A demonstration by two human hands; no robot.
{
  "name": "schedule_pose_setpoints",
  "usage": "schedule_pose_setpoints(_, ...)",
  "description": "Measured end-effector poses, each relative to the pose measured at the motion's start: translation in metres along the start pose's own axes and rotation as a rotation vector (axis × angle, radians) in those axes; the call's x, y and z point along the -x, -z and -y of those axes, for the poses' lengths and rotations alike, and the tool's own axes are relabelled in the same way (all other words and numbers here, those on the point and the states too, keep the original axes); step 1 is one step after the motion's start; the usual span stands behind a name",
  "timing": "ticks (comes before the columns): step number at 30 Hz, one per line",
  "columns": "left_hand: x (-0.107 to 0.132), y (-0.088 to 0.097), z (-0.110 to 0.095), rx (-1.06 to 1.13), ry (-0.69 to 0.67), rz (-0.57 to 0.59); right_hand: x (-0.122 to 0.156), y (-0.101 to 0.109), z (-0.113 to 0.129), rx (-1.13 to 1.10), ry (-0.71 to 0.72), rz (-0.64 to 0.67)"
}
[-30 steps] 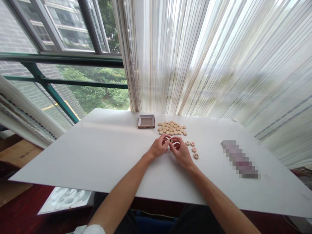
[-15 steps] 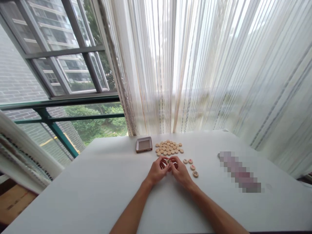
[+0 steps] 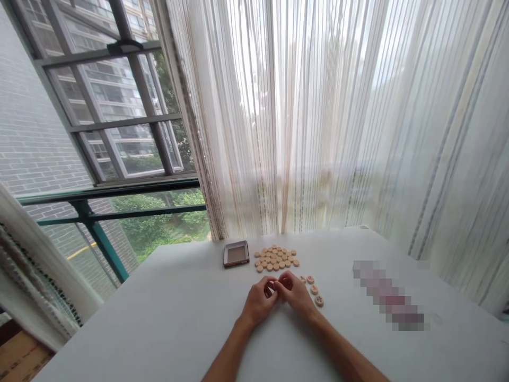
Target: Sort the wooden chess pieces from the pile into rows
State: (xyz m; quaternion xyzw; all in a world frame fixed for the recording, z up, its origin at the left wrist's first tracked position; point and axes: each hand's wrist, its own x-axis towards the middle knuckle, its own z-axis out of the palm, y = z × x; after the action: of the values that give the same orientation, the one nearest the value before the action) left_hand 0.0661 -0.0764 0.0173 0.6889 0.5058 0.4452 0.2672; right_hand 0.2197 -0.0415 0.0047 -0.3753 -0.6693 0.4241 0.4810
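Note:
My left hand (image 3: 257, 303) and my right hand (image 3: 296, 293) meet over the white table (image 3: 178, 313), their fingertips pinched together. A small round Chinese chess piece showed between them a moment earlier; the fingers now hide it. Just right of my right hand, several marked pieces lie face up, among them one with a red character (image 3: 314, 289) and one with a dark character (image 3: 319, 301). Beyond both hands is a cluster of plain-topped wooden pieces (image 3: 275, 260), spread flat in uneven rows.
A shallow open box (image 3: 236, 263) stands left of the cluster, near the table's far edge. On the right lies a blurred-out pinkish object (image 3: 392, 297). Sheer striped curtains (image 3: 318, 132) hang behind the table, with a window (image 3: 119, 106) at the left.
The camera has tilted up, so the scene sits lower. Both hands stay together, but the fingers have turned and closed over the Chinese chess piece, whose marked face was visible before.

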Motion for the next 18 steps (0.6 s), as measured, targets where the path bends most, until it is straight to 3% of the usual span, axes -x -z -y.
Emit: schedule_pose_setpoints(18, 0.003, 0.004, -0.005, 0.013, -0.011, -0.018, 0.002, 0.002, 0.011, -0.085, 0.020, 0.087)
